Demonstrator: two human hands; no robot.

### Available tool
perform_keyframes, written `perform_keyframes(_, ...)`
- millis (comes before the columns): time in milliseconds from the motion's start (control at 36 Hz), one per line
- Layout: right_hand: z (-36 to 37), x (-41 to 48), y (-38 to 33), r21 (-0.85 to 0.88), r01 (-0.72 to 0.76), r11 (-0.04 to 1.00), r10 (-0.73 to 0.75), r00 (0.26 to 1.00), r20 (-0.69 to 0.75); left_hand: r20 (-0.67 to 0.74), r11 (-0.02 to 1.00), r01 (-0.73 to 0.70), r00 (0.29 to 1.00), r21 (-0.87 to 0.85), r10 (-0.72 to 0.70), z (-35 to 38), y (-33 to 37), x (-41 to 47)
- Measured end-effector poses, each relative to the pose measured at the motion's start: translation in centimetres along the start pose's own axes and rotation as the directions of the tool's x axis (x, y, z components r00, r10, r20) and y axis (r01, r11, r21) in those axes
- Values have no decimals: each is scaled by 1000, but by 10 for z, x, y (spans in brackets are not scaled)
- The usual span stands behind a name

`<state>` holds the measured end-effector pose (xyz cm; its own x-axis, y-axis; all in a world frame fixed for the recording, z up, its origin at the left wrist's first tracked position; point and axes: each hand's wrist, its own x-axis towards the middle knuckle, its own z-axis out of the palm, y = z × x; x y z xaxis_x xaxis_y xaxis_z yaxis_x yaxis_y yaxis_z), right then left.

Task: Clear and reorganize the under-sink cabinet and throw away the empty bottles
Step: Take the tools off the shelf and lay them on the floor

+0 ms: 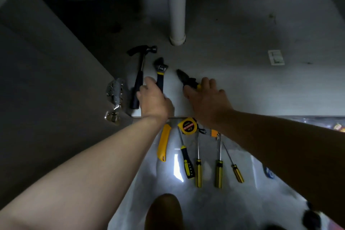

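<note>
On the grey cabinet floor (242, 46) lie a black claw hammer (140, 73), a black adjustable wrench (160, 70) with a yellow band, and black pliers (186, 78) with yellow on the handles. My left hand (155, 99) is shut on the wrench's handle, right beside the hammer's grip. My right hand (205, 99) lies over the pliers' handles with its fingers on them; only the jaws and a bit of yellow show. No bottles are in view.
A white drain pipe (176, 5) stands at the back centre. The open cabinet door (46, 80) with its hinge (114, 93) is on the left. On the room floor in front lie a yellow utility knife (164, 142), a tape measure (187, 126) and several screwdrivers (198, 164).
</note>
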<state>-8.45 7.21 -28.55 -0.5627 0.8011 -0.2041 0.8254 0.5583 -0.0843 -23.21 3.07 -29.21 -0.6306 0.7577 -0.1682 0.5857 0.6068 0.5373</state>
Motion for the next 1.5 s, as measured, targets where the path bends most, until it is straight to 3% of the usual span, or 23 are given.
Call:
perform_keyframes(83, -3, -21, 21, 144, -8, 990, 7, 1000, 8, 128, 990, 120, 983, 78, -129, 1, 13, 3)
perform_keyframes(167, -4, -46, 43, 387, -52, 921, 33, 998, 54, 189, 983, 139, 969, 123, -161, 2, 20, 5)
perform_keyframes(278, -2, -89, 70, 557, -151, 816, 66, 983, 169, 249, 990, 75, 963, 121, -104, 1, 16, 0)
perform_keyframes(361, 2, -127, 88, 603, -210, 769, 33, 956, 291, 295, 999, -42, 954, -25, 47, -2, 8, -15)
perform_keyframes(444, 13, -164, 100, 552, -332, 765, 92, 904, 417, 421, 980, -82, 894, -181, 153, -6, 2, -34)
perform_keyframes(583, 52, -214, 102, 455, -410, 790, 157, 854, 497, 584, 949, -42, 780, -314, 228, -8, -13, -82)
perform_keyframes(806, 105, -231, 92, 357, -462, 812, 316, 862, 396, 713, 926, 201, 695, -319, 95, 15, -61, -139)
perform_keyframes(972, 115, -218, 93, 338, -457, 822, 365, 880, 303, 713, 932, 219, 699, -289, 56, 18, -85, -150)
perform_keyframes(1139, 116, -220, 89, 286, -430, 857, 385, 901, 199, 636, 871, 380, 764, -311, -106, 16, -112, -151)
perform_keyframes(1306, 118, -225, 83, 398, -315, 862, 276, 949, 154, 456, 819, 455, 847, -351, -275, 17, -137, -147)
perform_keyframes(1500, 119, -224, 75, 544, -183, 819, 110, 980, 164, 329, 767, 542, 834, -343, -443, 19, -155, -131)
